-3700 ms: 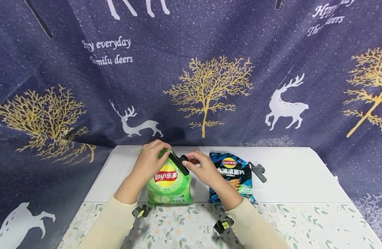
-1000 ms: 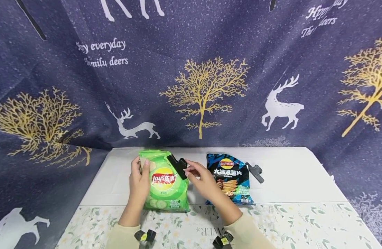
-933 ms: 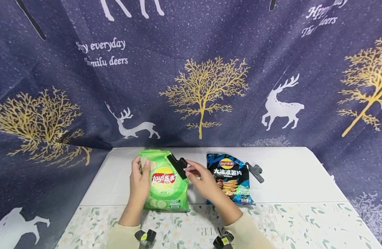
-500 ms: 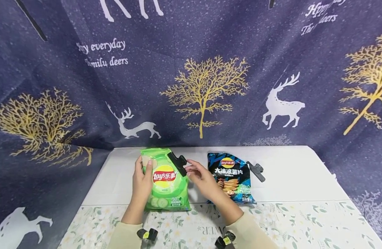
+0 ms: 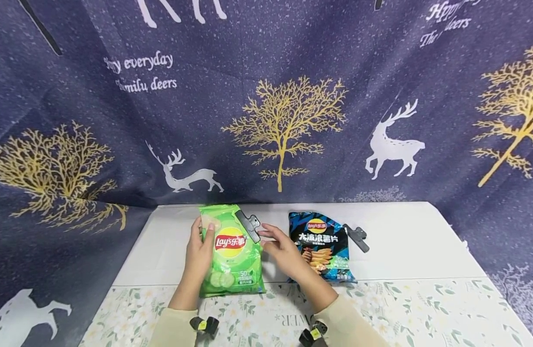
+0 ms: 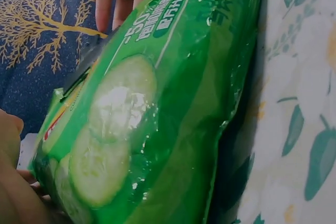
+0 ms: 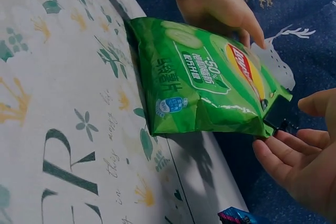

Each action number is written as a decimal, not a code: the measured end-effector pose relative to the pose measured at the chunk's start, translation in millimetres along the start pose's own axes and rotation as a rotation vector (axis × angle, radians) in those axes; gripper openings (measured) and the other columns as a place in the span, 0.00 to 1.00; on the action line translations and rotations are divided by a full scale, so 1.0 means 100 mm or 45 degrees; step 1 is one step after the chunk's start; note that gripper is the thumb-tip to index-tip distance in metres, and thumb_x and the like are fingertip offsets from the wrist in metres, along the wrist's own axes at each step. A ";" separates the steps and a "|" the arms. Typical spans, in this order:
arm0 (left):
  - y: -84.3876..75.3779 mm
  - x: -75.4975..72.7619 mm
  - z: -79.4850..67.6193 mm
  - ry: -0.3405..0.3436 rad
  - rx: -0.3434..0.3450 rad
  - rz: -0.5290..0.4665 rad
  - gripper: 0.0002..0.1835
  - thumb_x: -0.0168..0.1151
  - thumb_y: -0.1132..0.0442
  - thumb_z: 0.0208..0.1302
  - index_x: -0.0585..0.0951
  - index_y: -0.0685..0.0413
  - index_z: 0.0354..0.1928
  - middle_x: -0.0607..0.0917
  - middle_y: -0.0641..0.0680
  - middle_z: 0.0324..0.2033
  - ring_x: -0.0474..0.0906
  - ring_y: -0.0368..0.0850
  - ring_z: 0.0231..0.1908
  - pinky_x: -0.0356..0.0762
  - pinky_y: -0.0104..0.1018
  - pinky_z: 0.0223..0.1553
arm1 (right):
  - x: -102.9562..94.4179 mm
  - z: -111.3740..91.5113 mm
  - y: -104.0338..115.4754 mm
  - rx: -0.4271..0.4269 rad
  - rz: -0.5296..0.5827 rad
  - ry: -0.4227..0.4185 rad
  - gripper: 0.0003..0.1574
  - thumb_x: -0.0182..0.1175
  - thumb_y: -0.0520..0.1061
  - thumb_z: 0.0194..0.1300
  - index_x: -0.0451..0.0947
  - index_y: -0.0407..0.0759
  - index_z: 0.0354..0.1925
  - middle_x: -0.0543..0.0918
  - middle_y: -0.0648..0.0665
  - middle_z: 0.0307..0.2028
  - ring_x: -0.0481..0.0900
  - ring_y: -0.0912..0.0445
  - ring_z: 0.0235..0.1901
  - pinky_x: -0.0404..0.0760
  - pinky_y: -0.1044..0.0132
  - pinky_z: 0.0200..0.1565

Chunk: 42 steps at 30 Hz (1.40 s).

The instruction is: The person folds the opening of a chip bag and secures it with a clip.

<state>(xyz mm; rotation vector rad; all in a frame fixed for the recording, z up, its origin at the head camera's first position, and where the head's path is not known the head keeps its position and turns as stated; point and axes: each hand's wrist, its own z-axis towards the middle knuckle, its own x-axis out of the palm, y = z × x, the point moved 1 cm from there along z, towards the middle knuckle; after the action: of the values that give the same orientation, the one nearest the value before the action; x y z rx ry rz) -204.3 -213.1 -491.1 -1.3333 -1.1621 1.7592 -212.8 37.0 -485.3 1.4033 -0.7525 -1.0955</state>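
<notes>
A green bag of potato chips (image 5: 228, 268) is held up at a tilt over the table. My left hand (image 5: 198, 255) grips its left side, thumb on the front, the other fingers mostly hidden behind. A black bag clip (image 5: 250, 225) sits across the folded upper right corner. Close beside that clip is my right hand (image 5: 285, 255), its fingers loosely bent and spread. In the right wrist view, the lower fingers (image 7: 281, 156) lie at the edge of the bag and clip, while the thumb stands apart from them.
Right of the green bag lies a blue and black chip bag (image 5: 320, 248) with a second black clip (image 5: 357, 237) on its upper right corner. The table (image 5: 405, 260) is white at the back and floral in front. A dark blue cloth (image 5: 249, 58) hangs behind.
My left hand has come down from the bag's top to its left side. My right hand has loosened from the clip, which stays on the corner. The bag has tilted up slightly.
</notes>
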 end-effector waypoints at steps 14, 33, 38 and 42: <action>0.03 0.03 0.03 0.116 -0.126 0.050 0.42 0.40 0.33 0.76 0.45 0.43 0.82 0.73 0.63 0.68 0.78 0.61 0.59 0.72 0.60 0.63 | 0.07 0.04 -0.16 0.083 0.071 0.071 0.33 0.53 0.44 0.78 0.60 0.44 0.76 0.65 0.38 0.75 0.68 0.41 0.72 0.73 0.46 0.68; 0.21 0.09 0.07 0.178 -0.176 0.190 0.41 0.40 0.38 0.78 0.46 0.51 0.82 0.58 0.66 0.77 0.52 0.67 0.77 0.50 0.65 0.75 | 0.14 0.04 -0.30 0.145 0.010 0.114 0.35 0.54 0.49 0.77 0.60 0.46 0.77 0.56 0.36 0.78 0.61 0.37 0.75 0.68 0.43 0.71; 0.22 0.10 0.06 0.204 -0.167 0.208 0.40 0.39 0.39 0.79 0.46 0.53 0.82 0.53 0.66 0.79 0.48 0.67 0.78 0.46 0.65 0.76 | 0.16 0.04 -0.30 0.128 -0.083 0.147 0.33 0.54 0.49 0.77 0.63 0.42 0.75 0.55 0.38 0.79 0.63 0.38 0.74 0.68 0.44 0.71; 0.22 0.13 0.06 0.233 -0.151 0.230 0.40 0.39 0.39 0.79 0.47 0.55 0.81 0.54 0.67 0.78 0.48 0.67 0.78 0.47 0.65 0.75 | 0.16 0.03 -0.30 0.134 -0.168 0.154 0.31 0.53 0.50 0.77 0.67 0.40 0.72 0.54 0.37 0.79 0.67 0.38 0.71 0.70 0.44 0.69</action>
<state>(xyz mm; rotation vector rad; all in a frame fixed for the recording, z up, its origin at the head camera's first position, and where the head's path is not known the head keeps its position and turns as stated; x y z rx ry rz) -212.9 -212.2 -516.2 -1.6784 -1.0873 1.6701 -214.0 25.3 -517.4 1.6124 -0.6458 -1.0739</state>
